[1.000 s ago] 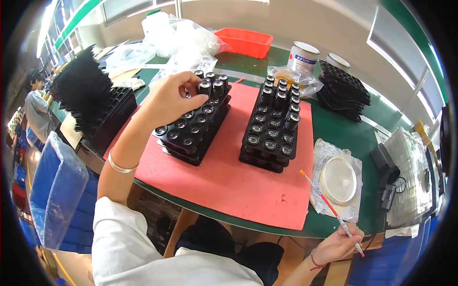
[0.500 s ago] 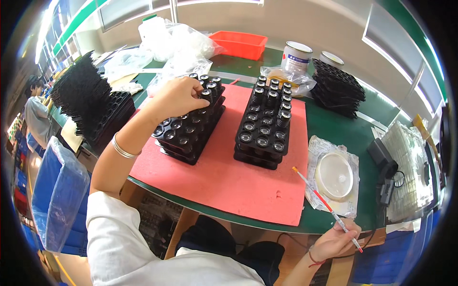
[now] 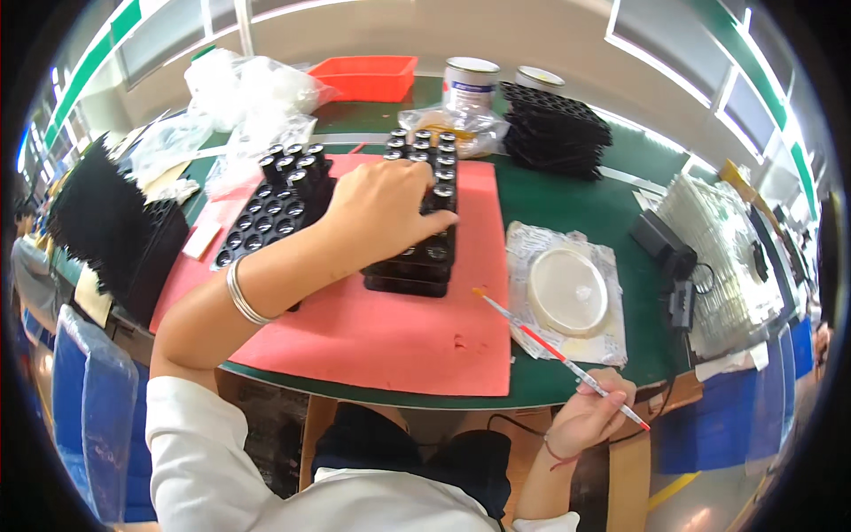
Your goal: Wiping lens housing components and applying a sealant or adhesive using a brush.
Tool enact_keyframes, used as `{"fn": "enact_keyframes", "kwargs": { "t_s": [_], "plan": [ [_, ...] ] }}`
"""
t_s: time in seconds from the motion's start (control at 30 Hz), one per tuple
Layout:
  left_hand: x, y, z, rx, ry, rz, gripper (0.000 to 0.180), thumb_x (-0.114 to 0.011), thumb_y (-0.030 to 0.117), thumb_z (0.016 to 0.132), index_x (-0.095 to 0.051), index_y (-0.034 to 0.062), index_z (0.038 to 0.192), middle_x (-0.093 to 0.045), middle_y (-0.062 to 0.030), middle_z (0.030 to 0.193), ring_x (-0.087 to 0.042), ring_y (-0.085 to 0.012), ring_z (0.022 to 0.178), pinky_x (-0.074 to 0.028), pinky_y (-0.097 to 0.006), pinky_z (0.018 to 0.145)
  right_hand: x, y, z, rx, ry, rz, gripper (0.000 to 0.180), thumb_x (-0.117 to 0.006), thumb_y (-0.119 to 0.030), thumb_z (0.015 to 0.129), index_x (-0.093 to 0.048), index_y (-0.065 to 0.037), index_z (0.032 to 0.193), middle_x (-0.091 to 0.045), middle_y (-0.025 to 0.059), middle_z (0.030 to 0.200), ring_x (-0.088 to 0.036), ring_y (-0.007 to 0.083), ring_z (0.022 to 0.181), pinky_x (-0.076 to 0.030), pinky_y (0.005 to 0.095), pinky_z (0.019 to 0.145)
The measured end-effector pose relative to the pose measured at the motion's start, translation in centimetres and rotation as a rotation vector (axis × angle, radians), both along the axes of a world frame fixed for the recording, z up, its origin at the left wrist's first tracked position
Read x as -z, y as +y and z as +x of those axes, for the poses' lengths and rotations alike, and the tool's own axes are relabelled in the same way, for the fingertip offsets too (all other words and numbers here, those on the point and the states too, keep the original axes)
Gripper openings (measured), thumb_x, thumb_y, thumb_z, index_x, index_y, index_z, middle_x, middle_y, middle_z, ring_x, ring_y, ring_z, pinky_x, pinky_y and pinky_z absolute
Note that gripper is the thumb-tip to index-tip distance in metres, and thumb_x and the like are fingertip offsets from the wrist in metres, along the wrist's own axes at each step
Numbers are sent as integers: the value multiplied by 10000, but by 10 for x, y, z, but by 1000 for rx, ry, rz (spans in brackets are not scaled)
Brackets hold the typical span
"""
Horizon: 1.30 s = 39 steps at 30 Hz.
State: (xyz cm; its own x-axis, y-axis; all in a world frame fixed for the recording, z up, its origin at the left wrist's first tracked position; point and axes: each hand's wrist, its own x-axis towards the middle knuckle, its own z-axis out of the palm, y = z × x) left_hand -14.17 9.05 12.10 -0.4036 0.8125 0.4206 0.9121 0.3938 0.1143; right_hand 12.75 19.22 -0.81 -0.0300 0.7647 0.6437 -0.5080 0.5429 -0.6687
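My left hand [image 3: 377,213] reaches over the right-hand black tray [image 3: 408,282]. Its fingers bend down among the upright black cylinders with shiny round tops [image 3: 446,152]; the fingertips and whatever they grip are hidden, and the thumb lies toward the right edge. Under that forearm, partly covered, sits the left-hand black tray [image 3: 257,217], with taller cylinders [image 3: 292,168] grouped at its back and round pockets in front. At lower right, my right hand [image 3: 592,410] is closed around a thin paintbrush [image 3: 551,350] with a red and white handle, its orange-yellow tip pointing up-left beside a round whitish dish [image 3: 568,291].
Both trays rest on a pink mat [image 3: 399,355] over a green table. Stacks of black trays stand at left [image 3: 97,222] and back right [image 3: 557,133]. Behind are plastic bags [image 3: 257,93], a red bin [image 3: 365,80] and cans [image 3: 470,84]. Clear sheets [image 3: 722,266] stand at right.
My left hand has gone from the left tray's cylinders to the right tray. The whole view has shifted, so the table appears farther left. My right hand still holds the paintbrush.
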Motion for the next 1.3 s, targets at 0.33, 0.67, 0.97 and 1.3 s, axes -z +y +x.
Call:
{"fn": "enact_keyframes", "kwargs": {
  "t_s": [0.33,0.67,0.97,1.3],
  "plan": [
    [-5,-18,32,346,-82,216,234,-692,93,637,-522,53,793,-537,-91,792,-570,-282,697,-461,-369,587,-10,14,35,321,-81,79,294,-374,-251,973,-415,-39,773,-429,59,681,-377,126,632,-321,255,604],
    [66,-51,50,601,-348,154,349,-746,44,578,-597,50,894,-623,-76,862,-622,-246,758,-515,-321,648,-18,18,59,604,-359,421,277,-386,-204,945,-455,-26,745,-407,44,609,-380,158,591,-296,288,555],
    [63,-57,48,376,-1160,58,267,-722,112,746,-615,29,976,-625,-16,806,-592,-91,723,-486,-231,655,-27,1,29,431,-161,163,355,-362,-277,964,-391,-57,688,-347,41,584,-331,136,569,-247,271,532],
    [69,-56,36,361,-1558,172,238,-735,196,778,-595,11,832,-584,8,768,-533,-45,752,-450,-202,714,-21,-17,6,-120,129,-28,313,-355,-340,982,-358,-104,777,-301,-18,614,-286,79,556,-241,242,547]
  ]
}}
